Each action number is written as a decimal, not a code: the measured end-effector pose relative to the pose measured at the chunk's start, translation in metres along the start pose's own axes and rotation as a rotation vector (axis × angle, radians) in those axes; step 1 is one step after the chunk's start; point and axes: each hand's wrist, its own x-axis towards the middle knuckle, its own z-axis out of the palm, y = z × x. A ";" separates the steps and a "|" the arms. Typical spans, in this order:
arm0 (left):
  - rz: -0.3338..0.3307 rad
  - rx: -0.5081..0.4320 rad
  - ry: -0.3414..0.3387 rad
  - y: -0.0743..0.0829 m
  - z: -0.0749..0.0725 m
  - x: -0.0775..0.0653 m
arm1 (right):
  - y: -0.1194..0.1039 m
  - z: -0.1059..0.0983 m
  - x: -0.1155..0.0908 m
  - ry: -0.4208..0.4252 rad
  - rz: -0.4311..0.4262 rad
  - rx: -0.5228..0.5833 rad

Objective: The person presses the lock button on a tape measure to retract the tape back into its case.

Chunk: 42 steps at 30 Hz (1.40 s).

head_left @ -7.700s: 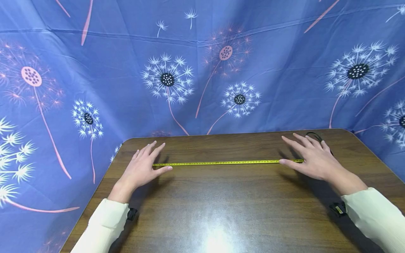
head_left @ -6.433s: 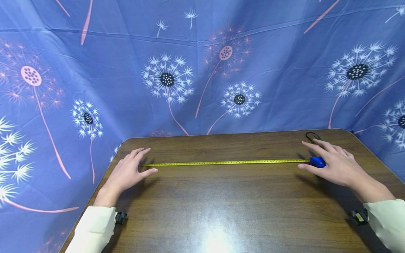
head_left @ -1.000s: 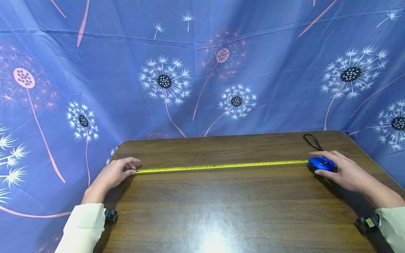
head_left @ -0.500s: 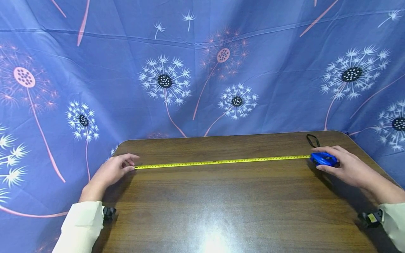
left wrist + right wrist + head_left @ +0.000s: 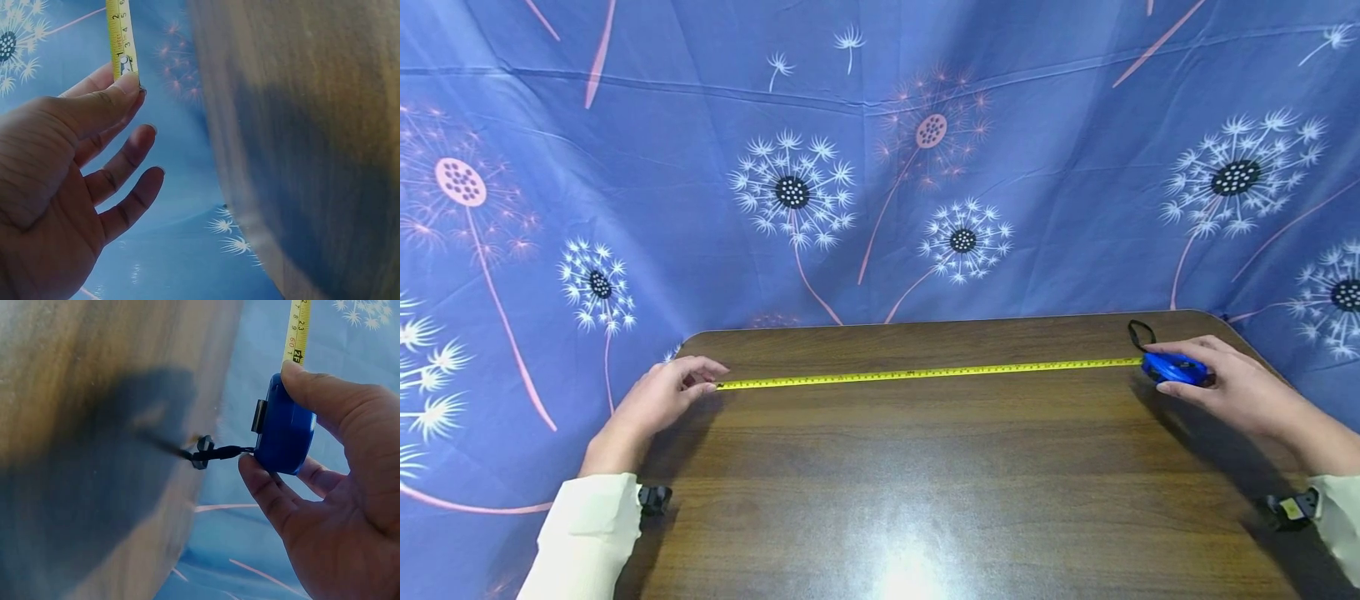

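A blue tape measure (image 5: 1176,369) sits in my right hand (image 5: 1240,387), gripped between thumb and fingers at the right of the head view. Its yellow blade (image 5: 925,373) runs out straight across to the left. There my left hand (image 5: 658,396) pinches the blade's end between thumb and forefinger, its other fingers loosely bent. In the left wrist view the thumb lies over the metal tip of the blade (image 5: 122,44). A black wrist strap (image 5: 215,453) hangs from the case (image 5: 284,428) in the right wrist view. Both hands cast shadows on the table below.
The brown wooden table (image 5: 880,467) stretches under both hands, with rounded far corners. Behind it hangs a blue cloth (image 5: 1037,275) printed with dandelions. A small black camera (image 5: 655,500) is worn at the left wrist, another (image 5: 1291,508) at the right.
Earlier the blade lay stretched on the table with both hands open beside it. Since then the hands have taken its end and case; over the last second they have moved up in view, toward the far edge.
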 end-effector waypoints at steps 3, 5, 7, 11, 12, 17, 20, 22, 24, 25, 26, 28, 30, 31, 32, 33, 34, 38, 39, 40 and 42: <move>0.002 -0.001 -0.001 0.001 -0.003 0.001 | 0.001 -0.003 0.001 0.009 -0.007 -0.010; 0.002 -0.001 0.005 0.003 -0.005 0.001 | 0.001 -0.005 0.001 0.008 -0.004 -0.014; 0.000 0.000 0.013 0.005 -0.007 0.002 | 0.001 -0.007 0.001 0.004 0.009 -0.004; -0.004 -0.002 0.041 0.008 -0.010 0.003 | 0.002 -0.009 0.002 0.005 0.022 0.004; -0.003 -0.002 0.048 0.008 -0.011 0.003 | 0.002 -0.010 0.002 0.008 0.020 0.005; 0.012 -0.012 0.065 0.011 -0.014 0.004 | 0.002 -0.014 0.004 0.009 0.018 0.007; 0.008 -0.013 0.067 0.012 -0.015 0.005 | 0.002 -0.015 0.005 0.014 0.015 0.009; 0.003 -0.017 0.065 0.012 -0.016 0.006 | 0.002 -0.016 0.005 0.015 0.012 0.006; 0.004 -0.009 0.070 0.012 -0.017 0.006 | 0.002 -0.017 0.006 0.016 0.007 0.000; 0.008 -0.007 0.073 0.012 -0.017 0.006 | 0.002 -0.018 0.005 0.014 0.007 -0.003; 0.012 -0.005 0.076 0.012 -0.018 0.006 | 0.003 -0.019 0.006 0.011 0.004 -0.006; 0.020 -0.001 0.084 0.012 -0.018 0.007 | 0.003 -0.020 0.006 0.005 0.000 -0.010; 0.027 -0.004 0.088 0.012 -0.019 0.007 | 0.003 -0.020 0.005 -0.001 0.003 -0.007; 0.028 -0.006 0.088 0.012 -0.020 0.007 | 0.004 -0.021 0.005 -0.005 0.006 -0.006; 0.028 -0.008 0.087 0.013 -0.020 0.006 | 0.004 -0.021 0.005 -0.008 0.008 -0.005; 0.028 -0.009 0.086 0.013 -0.020 0.006 | 0.004 -0.021 0.005 -0.010 0.009 -0.003; 0.027 -0.010 0.085 0.013 -0.020 0.006 | 0.004 -0.020 0.005 -0.010 0.007 -0.002; 0.016 -0.010 0.081 0.014 -0.020 0.005 | 0.004 -0.019 0.005 -0.009 0.006 0.005; 0.012 -0.012 0.080 0.014 -0.019 0.005 | 0.004 -0.018 0.004 -0.011 0.008 0.007; 0.010 -0.012 0.078 0.015 -0.019 0.005 | 0.004 -0.018 0.004 -0.013 0.009 0.009; 0.010 -0.010 0.079 0.014 -0.019 0.004 | 0.003 -0.017 0.005 -0.018 0.014 0.013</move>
